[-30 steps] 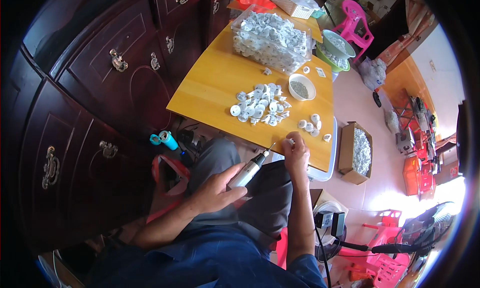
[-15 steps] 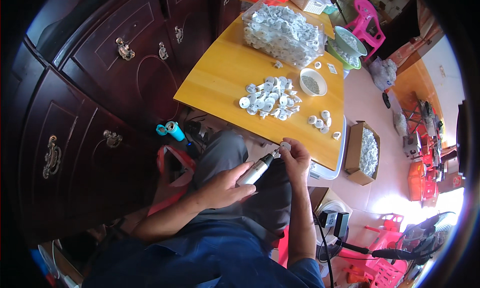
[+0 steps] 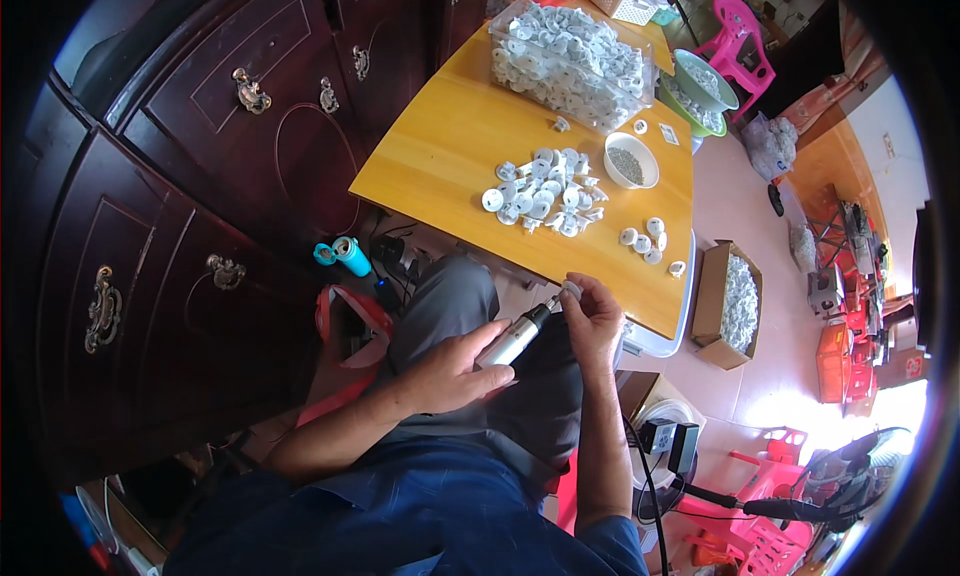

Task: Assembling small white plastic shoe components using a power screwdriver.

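My left hand point(image 3: 458, 374) is wrapped round a silver electric screwdriver point(image 3: 507, 346) with a black nose, above my lap. Its tip points up and to the right, meeting a small white plastic part point(image 3: 571, 290). Thumb and fingers of my right hand point(image 3: 595, 321) pinch that part just off the table's near edge. Beyond, a pile of similar white round parts point(image 3: 545, 191) lies on the yellow table point(image 3: 430, 166). Right of the pile are a white bowl point(image 3: 648, 166) of small metal pieces and several separate parts point(image 3: 655, 238).
A clear bin point(image 3: 570, 61) heaped with white parts stands at the table's far end. Right of the table are a cardboard box point(image 3: 712, 306) of parts, stacked basins point(image 3: 705, 84) and a pink chair point(image 3: 740, 46). Dark cabinets point(image 3: 220, 156) line the left; a fan point(image 3: 850, 476) stands lower right.
The view has shifted very slightly. Both hands keep their grips, and the white part appears turned a little at the screwdriver's tip.
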A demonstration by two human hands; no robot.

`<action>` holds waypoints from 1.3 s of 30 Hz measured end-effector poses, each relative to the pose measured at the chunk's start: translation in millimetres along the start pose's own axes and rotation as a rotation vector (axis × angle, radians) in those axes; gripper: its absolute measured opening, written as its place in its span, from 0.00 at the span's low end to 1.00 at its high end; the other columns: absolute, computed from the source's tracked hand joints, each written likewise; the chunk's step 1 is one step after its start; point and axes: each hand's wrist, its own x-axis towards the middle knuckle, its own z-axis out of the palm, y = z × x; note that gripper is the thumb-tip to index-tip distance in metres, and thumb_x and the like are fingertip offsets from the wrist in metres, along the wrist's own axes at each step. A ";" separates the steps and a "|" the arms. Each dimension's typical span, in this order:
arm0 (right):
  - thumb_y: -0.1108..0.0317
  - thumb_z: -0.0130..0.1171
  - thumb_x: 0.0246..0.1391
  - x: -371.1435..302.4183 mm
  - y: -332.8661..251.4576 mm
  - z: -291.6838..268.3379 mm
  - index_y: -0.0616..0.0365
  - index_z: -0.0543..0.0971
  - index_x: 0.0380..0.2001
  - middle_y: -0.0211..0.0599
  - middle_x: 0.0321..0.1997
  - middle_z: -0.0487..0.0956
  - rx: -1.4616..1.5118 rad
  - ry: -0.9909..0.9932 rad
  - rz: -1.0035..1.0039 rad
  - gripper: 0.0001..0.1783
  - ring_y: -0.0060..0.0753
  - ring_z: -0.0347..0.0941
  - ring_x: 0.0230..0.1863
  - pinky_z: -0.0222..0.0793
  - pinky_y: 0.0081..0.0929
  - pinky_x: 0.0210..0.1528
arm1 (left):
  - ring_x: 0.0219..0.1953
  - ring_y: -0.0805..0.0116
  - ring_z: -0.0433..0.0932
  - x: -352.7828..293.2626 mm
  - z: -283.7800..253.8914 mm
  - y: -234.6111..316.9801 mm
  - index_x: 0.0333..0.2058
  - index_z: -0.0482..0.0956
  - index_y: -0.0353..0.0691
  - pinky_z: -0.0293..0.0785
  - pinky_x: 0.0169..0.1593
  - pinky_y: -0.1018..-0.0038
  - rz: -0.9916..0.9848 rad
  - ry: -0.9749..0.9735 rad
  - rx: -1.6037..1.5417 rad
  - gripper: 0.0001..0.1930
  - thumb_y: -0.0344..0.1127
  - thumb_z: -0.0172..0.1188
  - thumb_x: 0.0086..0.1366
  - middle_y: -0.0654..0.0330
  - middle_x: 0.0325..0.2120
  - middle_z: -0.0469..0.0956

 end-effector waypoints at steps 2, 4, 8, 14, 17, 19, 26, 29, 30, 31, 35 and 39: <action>0.80 0.61 0.56 -0.6 -4.0 -0.1 0.63 0.80 0.46 0.28 0.35 0.82 -0.007 -0.001 0.000 0.13 0.14 0.76 0.36 0.72 0.15 0.41 | 0.25 0.82 0.70 -0.1 0.1 0.1 0.68 0.56 0.32 0.71 0.30 0.81 -0.004 0.000 -0.007 0.35 0.38 0.60 0.68 0.65 0.31 0.74; 0.79 0.62 0.56 -0.3 -4.3 -0.6 0.63 0.80 0.46 0.27 0.35 0.82 -0.015 0.000 -0.003 0.13 0.14 0.76 0.36 0.72 0.15 0.41 | 0.25 0.82 0.70 0.5 0.1 0.9 0.68 0.56 0.32 0.71 0.30 0.81 0.002 -0.009 -0.015 0.35 0.38 0.60 0.68 0.65 0.31 0.74; 0.78 0.62 0.56 -1.3 -3.7 1.1 0.63 0.80 0.46 0.28 0.35 0.82 -0.014 -0.004 -0.003 0.13 0.14 0.76 0.37 0.72 0.15 0.42 | 0.25 0.82 0.70 -0.2 0.0 1.3 0.68 0.56 0.32 0.71 0.30 0.82 0.004 -0.005 -0.009 0.34 0.37 0.59 0.68 0.65 0.31 0.74; 0.79 0.63 0.56 -0.7 -4.4 3.2 0.63 0.80 0.45 0.27 0.35 0.82 0.232 -0.030 0.055 0.13 0.15 0.76 0.36 0.72 0.15 0.41 | 0.25 0.82 0.70 0.4 -0.3 2.0 0.68 0.56 0.32 0.70 0.30 0.82 0.004 -0.010 -0.010 0.33 0.36 0.57 0.69 0.65 0.31 0.73; 0.81 0.63 0.55 -1.2 -3.0 5.0 0.63 0.80 0.45 0.27 0.35 0.81 0.344 -0.038 0.068 0.13 0.13 0.75 0.36 0.71 0.14 0.41 | 0.26 0.82 0.70 -0.8 -0.4 3.9 0.68 0.56 0.32 0.70 0.31 0.82 -0.053 -0.028 -0.084 0.33 0.36 0.57 0.69 0.65 0.32 0.73; 0.82 0.62 0.55 -1.1 0.4 4.5 0.64 0.80 0.45 0.28 0.36 0.81 0.370 -0.042 0.071 0.13 0.14 0.75 0.36 0.71 0.14 0.41 | 0.26 0.82 0.70 -0.1 -1.7 1.9 0.68 0.55 0.32 0.70 0.30 0.82 -0.069 -0.050 -0.095 0.32 0.36 0.56 0.70 0.65 0.32 0.73; 0.81 0.63 0.56 -2.1 3.4 5.2 0.65 0.80 0.45 0.32 0.39 0.83 0.321 -0.040 0.059 0.13 0.18 0.78 0.40 0.73 0.17 0.46 | 0.26 0.81 0.71 1.5 -5.0 1.3 0.68 0.54 0.33 0.70 0.29 0.82 -0.109 -0.108 -0.205 0.32 0.37 0.54 0.71 0.63 0.34 0.74; 0.81 0.63 0.56 -3.5 0.2 7.5 0.66 0.80 0.45 0.34 0.40 0.83 0.337 -0.027 0.051 0.12 0.19 0.79 0.41 0.74 0.18 0.48 | 0.26 0.81 0.71 1.3 -5.3 6.1 0.68 0.54 0.34 0.71 0.29 0.82 -0.144 -0.110 -0.252 0.32 0.37 0.54 0.71 0.62 0.35 0.74; 0.81 0.63 0.56 -3.8 -0.6 8.1 0.66 0.80 0.45 0.35 0.40 0.84 0.354 -0.022 0.047 0.12 0.20 0.79 0.42 0.74 0.18 0.48 | 0.26 0.81 0.71 1.6 -5.2 4.4 0.68 0.55 0.34 0.71 0.29 0.82 -0.135 -0.110 -0.264 0.31 0.37 0.54 0.71 0.62 0.35 0.75; 0.81 0.63 0.56 -4.0 -1.5 8.1 0.66 0.80 0.45 0.35 0.40 0.84 0.354 -0.022 0.047 0.12 0.20 0.79 0.42 0.74 0.18 0.48 | 0.26 0.81 0.72 1.7 -5.1 3.4 0.68 0.55 0.34 0.71 0.29 0.82 -0.126 -0.110 -0.276 0.31 0.36 0.54 0.71 0.62 0.35 0.75; 0.81 0.63 0.56 -4.4 0.0 8.4 0.66 0.80 0.45 0.34 0.40 0.83 0.358 -0.030 0.044 0.13 0.20 0.79 0.41 0.74 0.17 0.48 | 0.26 0.81 0.72 1.6 -3.0 5.7 0.68 0.55 0.35 0.71 0.28 0.83 -0.132 -0.107 -0.302 0.30 0.36 0.53 0.71 0.62 0.35 0.74; 0.81 0.63 0.56 -4.6 1.2 11.1 0.66 0.80 0.45 0.34 0.39 0.84 0.401 -0.033 0.063 0.13 0.19 0.79 0.40 0.74 0.17 0.46 | 0.25 0.80 0.72 1.5 -3.0 7.5 0.68 0.56 0.35 0.71 0.28 0.83 -0.149 -0.110 -0.346 0.30 0.36 0.53 0.71 0.62 0.35 0.74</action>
